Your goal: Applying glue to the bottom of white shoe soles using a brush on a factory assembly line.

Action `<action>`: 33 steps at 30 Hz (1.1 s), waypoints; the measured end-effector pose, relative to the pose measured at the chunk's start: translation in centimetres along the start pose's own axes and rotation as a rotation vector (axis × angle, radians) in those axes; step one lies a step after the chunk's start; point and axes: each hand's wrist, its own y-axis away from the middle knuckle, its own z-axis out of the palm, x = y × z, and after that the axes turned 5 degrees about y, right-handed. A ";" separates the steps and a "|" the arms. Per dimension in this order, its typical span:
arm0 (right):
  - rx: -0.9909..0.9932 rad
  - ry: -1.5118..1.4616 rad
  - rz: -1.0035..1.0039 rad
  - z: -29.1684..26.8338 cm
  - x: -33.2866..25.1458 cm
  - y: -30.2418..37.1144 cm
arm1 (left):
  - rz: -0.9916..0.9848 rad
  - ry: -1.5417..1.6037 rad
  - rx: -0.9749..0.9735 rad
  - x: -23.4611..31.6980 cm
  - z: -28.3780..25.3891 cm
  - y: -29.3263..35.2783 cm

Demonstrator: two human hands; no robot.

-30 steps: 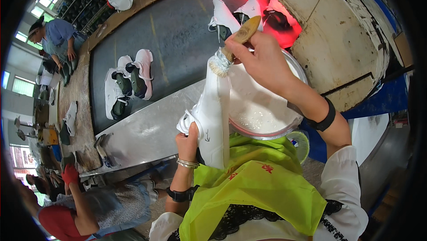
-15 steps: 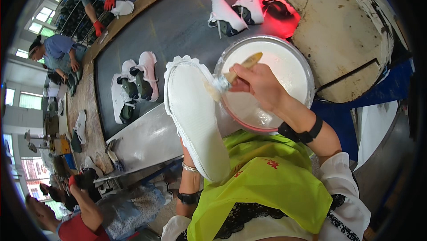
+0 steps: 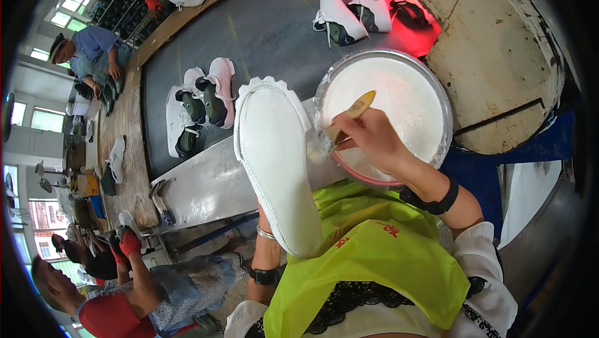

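Note:
A white shoe (image 3: 271,157), its bottom turned up toward me, stands in front of my body with its scalloped toe edge pointing away. My left forearm (image 3: 265,254) runs up behind it; that hand holds the shoe from beneath, fingers hidden. In my right hand (image 3: 374,141) a wooden-handled brush (image 3: 360,106) is pinched, its whitish bristles pointing left, just off the shoe's right edge. Below the right hand sits a round basin (image 3: 445,107) of white liquid.
Pairs of white shoes with dark green linings, such as this shoe (image 3: 218,98), lie on the dark conveyor belt (image 3: 268,26). Red light glows at its far end. A metal ledge (image 3: 206,185) runs along the near side. Co-workers, one in a red top (image 3: 112,313), are at the left.
The brush has come away from the shoe's right edge, drawn slightly right and down with my right hand. My view has shifted a little; the shoe stays held up.

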 end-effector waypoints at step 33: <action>0.149 0.515 -0.988 3.1 -1.1 -0.7 | -0.396 0.278 -0.050 0.9 -1.9 -11.4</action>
